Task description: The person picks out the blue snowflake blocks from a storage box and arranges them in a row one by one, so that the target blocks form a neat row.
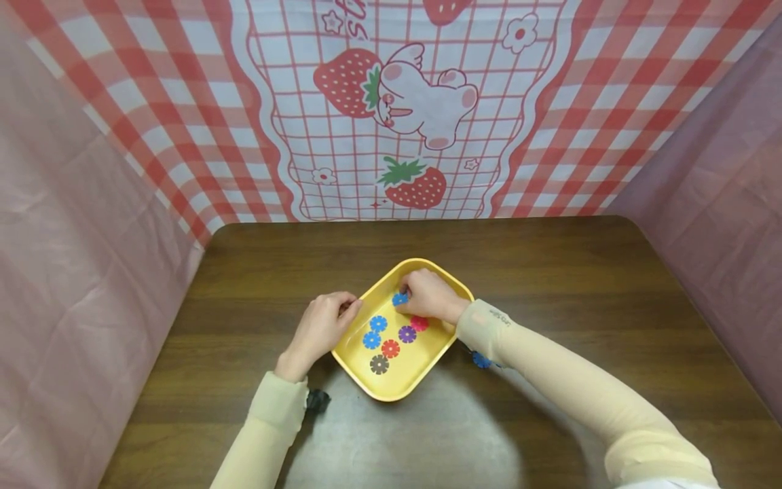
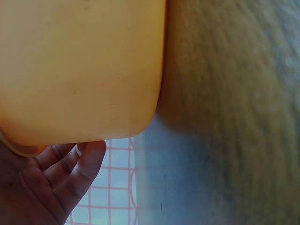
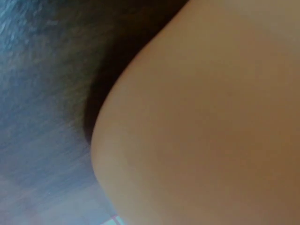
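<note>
A yellow plastic basin point(image 1: 391, 390) stands on the table. My left hand point(image 1: 320, 327) grips its left rim; the left wrist view shows those fingers point(image 2: 89, 164) at the basin's outer wall point(image 2: 84, 70). Inside the basin, my right hand point(image 1: 430, 295) pinches a blue notched disc point(image 1: 400, 299) at the far end. Flat on the basin floor lie more notched discs: two blue, a purple one point(image 1: 407, 334), a red one point(image 1: 391, 349), a dark brown one point(image 1: 379, 365) and a pink one point(image 1: 419, 323) beside the right hand. Only the basin's outer wall point(image 3: 197, 117) fills the right wrist view, hiding that hand.
The brown wood-grain table point(image 1: 275, 258) surrounds the basin. Something round and blue point(image 1: 481, 360) shows beneath the right sleeve. A red-and-white checked strawberry cloth point(image 1: 415, 122) hangs behind the table, with pink cloths point(image 1: 67, 238) on both sides.
</note>
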`<state>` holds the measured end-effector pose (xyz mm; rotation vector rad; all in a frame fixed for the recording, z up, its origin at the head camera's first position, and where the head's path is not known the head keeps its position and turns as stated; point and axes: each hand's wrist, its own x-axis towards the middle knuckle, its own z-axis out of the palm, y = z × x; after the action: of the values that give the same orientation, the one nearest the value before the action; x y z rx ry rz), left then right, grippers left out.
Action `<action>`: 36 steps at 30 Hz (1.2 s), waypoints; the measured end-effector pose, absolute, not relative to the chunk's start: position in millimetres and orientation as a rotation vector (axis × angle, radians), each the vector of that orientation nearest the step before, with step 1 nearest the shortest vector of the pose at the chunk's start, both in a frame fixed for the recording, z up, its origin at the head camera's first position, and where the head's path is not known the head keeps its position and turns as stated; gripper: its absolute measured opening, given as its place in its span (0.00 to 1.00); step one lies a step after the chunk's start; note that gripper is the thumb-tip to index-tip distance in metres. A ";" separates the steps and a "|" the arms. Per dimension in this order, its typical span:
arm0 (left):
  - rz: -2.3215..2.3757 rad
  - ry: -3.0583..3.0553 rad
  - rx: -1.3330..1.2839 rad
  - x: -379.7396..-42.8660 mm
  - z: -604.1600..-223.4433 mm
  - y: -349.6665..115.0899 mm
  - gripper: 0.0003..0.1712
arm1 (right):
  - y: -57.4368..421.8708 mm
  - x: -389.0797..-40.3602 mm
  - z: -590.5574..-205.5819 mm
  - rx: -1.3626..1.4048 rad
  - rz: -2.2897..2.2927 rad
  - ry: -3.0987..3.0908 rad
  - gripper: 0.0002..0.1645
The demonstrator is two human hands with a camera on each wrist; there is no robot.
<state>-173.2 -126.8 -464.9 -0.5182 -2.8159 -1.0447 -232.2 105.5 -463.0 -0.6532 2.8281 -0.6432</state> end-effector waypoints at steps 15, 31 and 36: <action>-1.059 -2.816 -0.511 -172.1 -466.2 -126.0 0.11 | 110.0 -230.4 -459.1 -0.709 -0.700 2.813 0.15; -1.051 -2.798 -0.522 -172.6 -466.0 -128.4 0.11 | 126.4 -211.8 -417.8 -0.849 -0.806 2.821 0.15; -1.050 -2.791 -0.536 -174.0 -466.2 -128.4 0.11 | 141.0 -207.1 -408.6 -0.856 -0.849 2.845 0.16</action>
<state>-174.0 -128.4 -466.2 -0.5360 -2.7911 -1.0497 -207.1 141.0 -408.6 -0.8562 2.8454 -0.8487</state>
